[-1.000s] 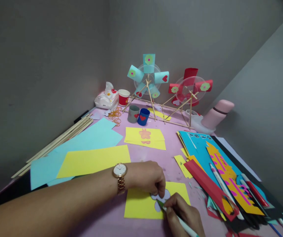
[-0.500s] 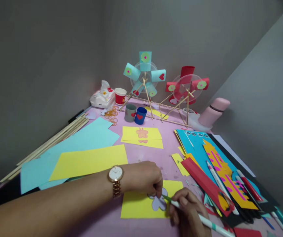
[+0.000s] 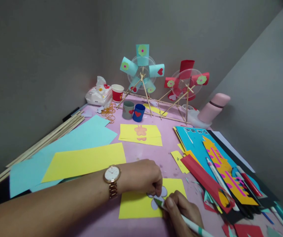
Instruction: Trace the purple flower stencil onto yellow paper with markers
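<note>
My left hand [image 3: 143, 177], a gold watch on its wrist, presses its closed fingertips on a pale lilac flower-shaped cutout [image 3: 159, 197]. The cutout lies on a small yellow paper sheet [image 3: 136, 205] on the pink table [image 3: 141, 153]. My right hand [image 3: 182, 212] grips a white and green pen [image 3: 188, 223], whose green tip touches the edge of the flower cutout, right beside my left fingertips.
Yellow and light blue sheets [image 3: 82, 151] lie at left beside wooden sticks [image 3: 40, 144]. A pile of coloured paper and pens [image 3: 220, 171] fills the right. At the back stand two paper-cup wheels [image 3: 142, 74], small cups [image 3: 132, 112], a red cup [image 3: 117, 92], a pink bottle [image 3: 212, 110].
The right hand swung the pen tip out to the cutout's right edge, then back in against it. The left hand stayed pressed on the cutout. The view shifted slightly.
</note>
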`<state>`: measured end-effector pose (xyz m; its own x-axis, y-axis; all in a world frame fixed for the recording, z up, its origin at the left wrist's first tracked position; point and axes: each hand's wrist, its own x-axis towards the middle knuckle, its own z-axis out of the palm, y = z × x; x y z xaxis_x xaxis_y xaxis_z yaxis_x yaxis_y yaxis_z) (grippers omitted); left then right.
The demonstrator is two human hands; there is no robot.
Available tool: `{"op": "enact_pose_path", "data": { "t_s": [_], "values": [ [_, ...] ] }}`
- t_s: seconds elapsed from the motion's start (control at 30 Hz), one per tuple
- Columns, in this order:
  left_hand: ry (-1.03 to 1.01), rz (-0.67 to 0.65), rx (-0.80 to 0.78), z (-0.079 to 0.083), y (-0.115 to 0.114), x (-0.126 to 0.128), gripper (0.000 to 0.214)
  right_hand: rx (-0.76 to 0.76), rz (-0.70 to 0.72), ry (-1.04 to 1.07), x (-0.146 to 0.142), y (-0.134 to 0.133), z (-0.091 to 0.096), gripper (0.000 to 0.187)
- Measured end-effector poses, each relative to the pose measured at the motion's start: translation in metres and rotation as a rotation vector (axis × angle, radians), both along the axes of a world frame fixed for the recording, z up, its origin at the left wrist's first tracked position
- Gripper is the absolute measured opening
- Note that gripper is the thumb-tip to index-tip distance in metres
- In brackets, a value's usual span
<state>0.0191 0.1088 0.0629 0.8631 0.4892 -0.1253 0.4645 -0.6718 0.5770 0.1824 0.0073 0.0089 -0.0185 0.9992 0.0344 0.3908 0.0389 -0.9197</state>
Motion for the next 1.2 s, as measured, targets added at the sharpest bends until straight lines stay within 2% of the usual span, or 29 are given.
{"op": "enact_pose_path", "data": {
  "t_s": [0.4, 0.57, 0.97, 1.2],
  "values": [
    [-0.011, 0.003, 0.001, -0.0009, -0.0002, 0.0009, 0.024, 0.068, 0.035, -0.1, 0.001, 0.0019, -0.0038, 0.045],
    [-0.01, 0.002, 0.007, -0.0007, -0.0003, 0.0008, 0.026, 0.072, 0.002, -0.125, 0.0006, 0.002, -0.0044, 0.045],
    [-0.041, -0.002, 0.018, -0.0035, -0.0002, -0.0003, 0.026, 0.088, 0.035, -0.135, -0.0007, 0.0018, -0.0012, 0.046],
    [-0.032, -0.001, 0.034, -0.0028, -0.0007, -0.0002, 0.025, 0.045, 0.06, -0.092, -0.0007, 0.0008, 0.0014, 0.045]
  ]
}}
